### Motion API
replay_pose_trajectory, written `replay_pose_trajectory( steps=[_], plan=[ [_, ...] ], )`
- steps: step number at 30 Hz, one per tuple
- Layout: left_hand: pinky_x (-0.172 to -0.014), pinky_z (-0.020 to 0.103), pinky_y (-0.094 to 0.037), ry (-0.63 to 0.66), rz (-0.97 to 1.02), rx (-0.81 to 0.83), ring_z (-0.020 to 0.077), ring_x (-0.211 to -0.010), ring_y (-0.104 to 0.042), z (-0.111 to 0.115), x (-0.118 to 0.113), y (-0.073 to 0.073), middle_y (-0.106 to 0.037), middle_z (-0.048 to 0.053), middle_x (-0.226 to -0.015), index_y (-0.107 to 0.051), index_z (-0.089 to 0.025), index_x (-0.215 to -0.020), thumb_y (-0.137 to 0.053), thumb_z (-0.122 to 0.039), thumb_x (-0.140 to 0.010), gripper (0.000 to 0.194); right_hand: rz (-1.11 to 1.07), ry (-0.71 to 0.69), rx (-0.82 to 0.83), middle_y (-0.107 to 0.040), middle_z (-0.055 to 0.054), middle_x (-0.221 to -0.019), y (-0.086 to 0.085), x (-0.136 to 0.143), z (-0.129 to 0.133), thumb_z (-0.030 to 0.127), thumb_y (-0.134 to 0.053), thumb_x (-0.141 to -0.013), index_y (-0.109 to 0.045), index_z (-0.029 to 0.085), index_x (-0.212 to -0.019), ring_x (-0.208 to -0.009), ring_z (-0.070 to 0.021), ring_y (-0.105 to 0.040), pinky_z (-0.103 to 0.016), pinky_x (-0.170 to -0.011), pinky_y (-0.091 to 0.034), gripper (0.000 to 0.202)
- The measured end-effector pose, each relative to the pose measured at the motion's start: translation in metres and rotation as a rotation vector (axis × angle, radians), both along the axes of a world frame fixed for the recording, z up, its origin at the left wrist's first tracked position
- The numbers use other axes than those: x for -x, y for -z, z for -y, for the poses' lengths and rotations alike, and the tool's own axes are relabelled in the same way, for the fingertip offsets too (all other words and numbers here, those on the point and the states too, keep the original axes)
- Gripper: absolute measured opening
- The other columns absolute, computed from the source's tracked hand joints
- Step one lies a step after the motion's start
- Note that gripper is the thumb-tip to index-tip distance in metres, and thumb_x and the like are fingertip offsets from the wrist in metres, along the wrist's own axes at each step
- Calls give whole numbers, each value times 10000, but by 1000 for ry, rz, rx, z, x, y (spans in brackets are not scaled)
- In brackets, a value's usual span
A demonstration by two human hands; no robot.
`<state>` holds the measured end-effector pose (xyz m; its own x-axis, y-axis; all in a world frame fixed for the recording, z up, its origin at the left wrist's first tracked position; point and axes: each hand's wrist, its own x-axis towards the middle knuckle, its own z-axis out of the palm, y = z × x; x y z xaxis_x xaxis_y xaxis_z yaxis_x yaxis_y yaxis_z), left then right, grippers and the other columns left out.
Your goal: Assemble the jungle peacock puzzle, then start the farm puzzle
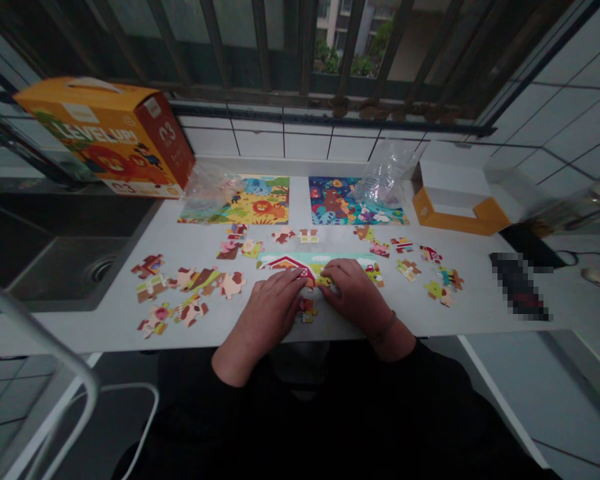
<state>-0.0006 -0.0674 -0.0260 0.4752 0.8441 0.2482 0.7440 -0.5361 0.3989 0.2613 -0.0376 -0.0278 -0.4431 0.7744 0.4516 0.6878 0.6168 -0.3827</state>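
Note:
A joined strip of puzzle pieces (pixel 280 262) with a red barn and pale sky lies on the white counter. Both hands rest at its lower edge. My left hand (pixel 273 303) covers part of the barn, fingertips bent onto the pieces. Just right of it, my right hand (pixel 353 293) has its fingertips curled at a yellow-green piece (pixel 323 281). Whether either hand grips a piece is hidden. Between the wrists lies a loose red and green piece (pixel 307 311). More loose pieces are spread to the left (pixel 195 283) and right (pixel 409 269).
Behind the strip lie two picture sheets (pixel 270 200) (pixel 333 200) partly under clear plastic bags. An orange box (pixel 153 143) stands back left beside the sink (pixel 70 267). An open box (pixel 453 213) sits back right, near a blurred dark object (pixel 517 287).

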Motion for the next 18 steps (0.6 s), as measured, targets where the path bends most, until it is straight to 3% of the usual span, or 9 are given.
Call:
replay_pose_trajectory(
  steps=[4,8,13,18],
  plan=[
    [-1151,560,-572,-29,216,-65,306,-1338,-700,-3,11,1,-772,135,-1415,-694,-211,-1393,-525,-85,-1060,393,-31,-88,-19,-807,-105,-1165,-5,3,17,350,-689,-1110,-742,242,-1146,-1105,-300,-718,-503,-1010,-562,126],
    [-1053,527,-602,-62,275,-81,294,-1192,-728,-3,15,-5,-797,107,-1227,-709,-222,-1247,-519,-87,-1035,315,7,-179,16,-810,-109,-1330,-5,11,41,447,-841,-1029,-724,248,-1280,-1234,-321,-724,-522,-1082,-551,341],
    [-1008,525,-585,-24,225,-19,305,-1136,-725,-2,10,-10,-804,90,-1161,-718,-236,-1162,-576,-166,-1053,192,29,-177,93,-827,-67,-1278,-4,15,51,320,-866,-1019,-741,258,-1255,-1156,-282,-752,-474,-1049,-558,274],
    [-992,502,-564,20,174,42,292,-1115,-729,1,8,-15,-819,61,-1128,-732,-249,-1119,-591,-191,-1072,159,21,-141,54,-832,-74,-1286,-4,9,44,295,-806,-1061,-755,262,-1259,-1153,-274,-757,-475,-1043,-566,207]
  ],
)
